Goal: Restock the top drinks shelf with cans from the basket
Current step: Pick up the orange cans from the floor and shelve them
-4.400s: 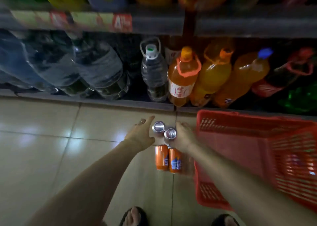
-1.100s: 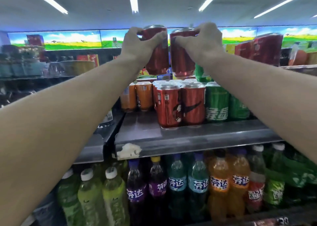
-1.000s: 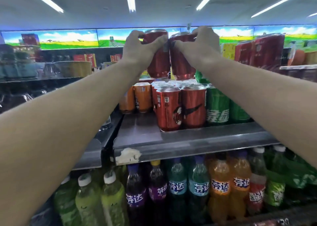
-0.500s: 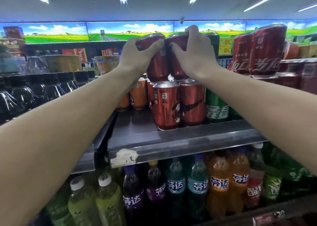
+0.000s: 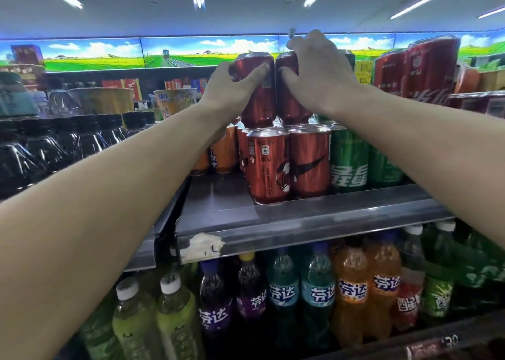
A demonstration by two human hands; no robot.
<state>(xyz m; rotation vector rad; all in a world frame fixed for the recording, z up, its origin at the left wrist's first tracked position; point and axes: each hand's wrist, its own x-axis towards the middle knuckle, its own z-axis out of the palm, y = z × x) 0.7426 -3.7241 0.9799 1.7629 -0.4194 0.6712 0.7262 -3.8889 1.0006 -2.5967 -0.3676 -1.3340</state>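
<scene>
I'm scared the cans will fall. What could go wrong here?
The two red cans, one in the left hand and one in the right hand, go on top of other red cans, so they could tip. Those stand near the shelf edge, so a bump could knock them off.

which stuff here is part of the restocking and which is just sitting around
In the job:
left hand gripping a red can
right hand gripping a second red can
top shelf

Just there:
green cans
orange cans
soda bottles below
</scene>
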